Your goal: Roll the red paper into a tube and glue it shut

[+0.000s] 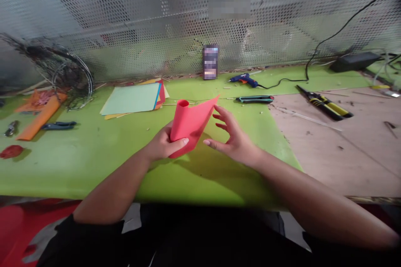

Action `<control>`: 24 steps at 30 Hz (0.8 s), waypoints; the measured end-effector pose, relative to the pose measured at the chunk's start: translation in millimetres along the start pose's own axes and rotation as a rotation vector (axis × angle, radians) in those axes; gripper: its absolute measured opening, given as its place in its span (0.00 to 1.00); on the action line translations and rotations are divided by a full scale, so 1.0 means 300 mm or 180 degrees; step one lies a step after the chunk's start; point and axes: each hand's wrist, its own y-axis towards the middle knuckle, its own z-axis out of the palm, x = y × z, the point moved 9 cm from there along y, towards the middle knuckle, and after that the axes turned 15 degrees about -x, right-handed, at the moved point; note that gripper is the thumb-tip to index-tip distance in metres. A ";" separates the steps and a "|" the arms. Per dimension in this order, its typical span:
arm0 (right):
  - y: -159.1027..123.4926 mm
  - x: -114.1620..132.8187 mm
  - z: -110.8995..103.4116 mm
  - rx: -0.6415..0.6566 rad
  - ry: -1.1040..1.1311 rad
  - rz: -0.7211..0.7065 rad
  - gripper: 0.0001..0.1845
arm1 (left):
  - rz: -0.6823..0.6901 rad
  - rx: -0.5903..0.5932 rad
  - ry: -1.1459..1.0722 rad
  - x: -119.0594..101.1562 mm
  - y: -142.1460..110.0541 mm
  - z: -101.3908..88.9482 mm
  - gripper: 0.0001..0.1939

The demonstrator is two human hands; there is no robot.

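Left hand [163, 145] closed on part-rolled red paper [194, 124] — right hand [235, 139] open, loosely curved, by its edge.

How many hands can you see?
2: the left hand holds the curled red sheet; the right hand is open beside the sheet's loose edge.

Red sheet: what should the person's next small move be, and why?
Perhaps close the right hand on the free edge of the red sheet: the left hand holds the rolled side, while the right stands open beside that edge, thumb apart.
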 end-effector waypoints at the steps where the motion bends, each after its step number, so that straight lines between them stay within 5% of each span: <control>1: -0.004 -0.006 0.005 0.0027 0.0094 0.0126 0.60 | 0.0073 0.0012 0.0025 -0.008 0.000 -0.002 0.21; 5: -0.010 -0.009 0.014 0.0108 0.0365 0.0461 0.62 | 0.0119 0.0221 0.0092 -0.017 -0.018 0.005 0.20; 11: 0.027 0.190 -0.109 -0.0569 -0.0801 -0.0858 0.56 | 0.0378 0.1041 0.0314 -0.084 -0.073 0.073 0.14; 13: 0.025 0.238 -0.112 -0.0428 -0.0849 -0.1066 0.48 | 0.0605 0.1275 0.0464 -0.121 -0.088 0.099 0.19; 15: 0.017 0.267 -0.100 -0.0245 -0.0764 -0.1205 0.28 | 0.0684 0.1414 0.0540 -0.140 -0.097 0.118 0.22; 17: 0.007 0.279 -0.085 -0.0133 -0.0611 -0.1305 0.08 | 0.0509 0.1446 0.0559 -0.129 -0.100 0.126 0.20; 24: 0.005 0.243 -0.072 -0.0096 -0.0104 -0.1270 0.10 | 0.0028 0.0889 0.0893 -0.041 -0.058 0.094 0.28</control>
